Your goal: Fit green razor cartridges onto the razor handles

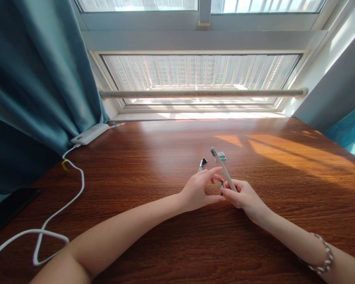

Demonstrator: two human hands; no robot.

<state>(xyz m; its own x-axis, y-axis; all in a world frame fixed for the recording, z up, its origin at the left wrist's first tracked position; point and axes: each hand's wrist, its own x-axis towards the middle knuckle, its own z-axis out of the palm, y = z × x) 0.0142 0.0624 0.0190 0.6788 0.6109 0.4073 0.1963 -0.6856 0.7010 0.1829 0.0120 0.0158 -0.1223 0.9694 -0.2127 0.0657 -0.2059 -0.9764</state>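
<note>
My right hand [247,199] is closed around the pale handle of a toothbrush [225,172], whose dark-bristled head points up and away to the left. At its fingertips a small, thin dark-green piece [221,188], possibly a battery, stands upright. My left hand [198,189] is beside it, thumb and fingers spread apart around the small piece; whether they touch it is unclear. Just beyond the left hand lies a silver item with a black end [202,163], partly hidden by that hand. Behind the toothbrush is a small pack with green cylinders [221,157].
Everything lies on a brown wood-grain table [154,154]. A white power strip or adapter [90,134] rests at the back left, its white cable [83,177] looping toward me. A black flat object [12,209] is at the left edge. Blue curtain [44,71] and window stand behind.
</note>
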